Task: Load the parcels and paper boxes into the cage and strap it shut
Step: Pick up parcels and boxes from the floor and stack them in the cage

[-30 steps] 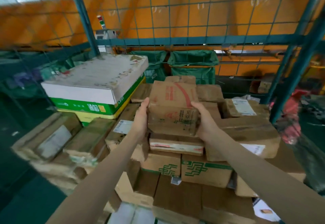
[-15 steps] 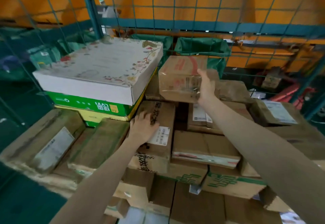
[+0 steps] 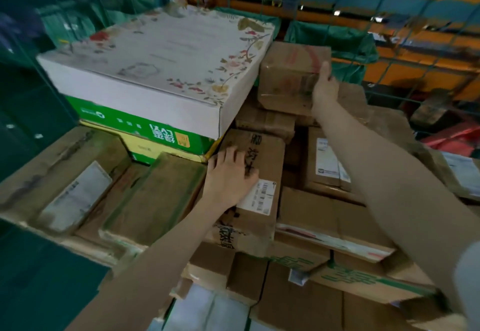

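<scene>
A taped brown parcel with red marks (image 3: 288,76) sits on top of the pile at the back of the cage, right beside a flat white flowered box (image 3: 161,65). My right hand (image 3: 323,89) grips its right side, thumb up along the edge. My left hand (image 3: 228,177) rests flat, fingers spread, on a long brown carton with black print and a white label (image 3: 262,174) in the middle of the pile. The cage's teal wire mesh (image 3: 405,45) rises behind the stack.
Under the flowered box lie a green box (image 3: 135,125) and a yellow one. Brown cartons (image 3: 78,174) fill the left, more with green print (image 3: 348,276) the front. Green sacks (image 3: 337,39) hang beyond the mesh. A dark green floor shows at the lower left.
One second ago both hands held the red-marked parcel in the air. It now rests at the back by the flowered box, held by my right hand alone; my left hand dropped onto the long carton.
</scene>
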